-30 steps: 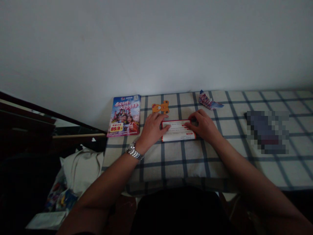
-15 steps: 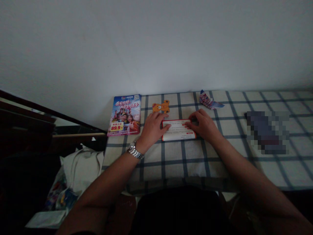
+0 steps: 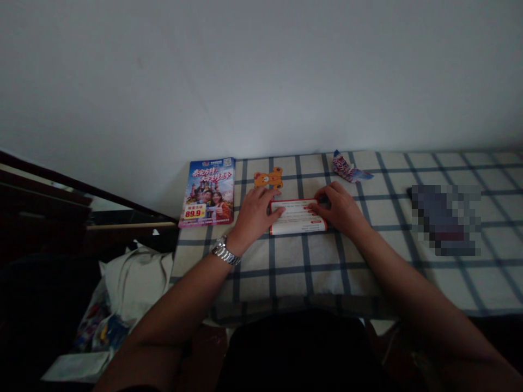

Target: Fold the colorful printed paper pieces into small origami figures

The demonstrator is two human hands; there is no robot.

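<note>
The left hand (image 3: 254, 215) and right hand (image 3: 341, 209) lie open, fingertips on the short ends of a red-bordered white card (image 3: 297, 216) between them, no firm grip.
Uneven pressure could skid or crease it on the checked cloth (image 3: 327, 272) — beyond the left hand sit an orange bear cutout (image 3: 268, 178) and a glossy leaflet (image 3: 206, 192).

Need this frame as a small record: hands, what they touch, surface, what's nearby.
left hand: thumb on left end of red-bordered white card; metal wristwatch on wrist
right hand: thumb on card's right end
surface: blue-checked tablecloth
beyond card: orange bear-shaped cutout; crumpled printed wrapper
left of left hand: printed brochure showing 89.9
far right: pixelated object, kind cannot be told
</note>
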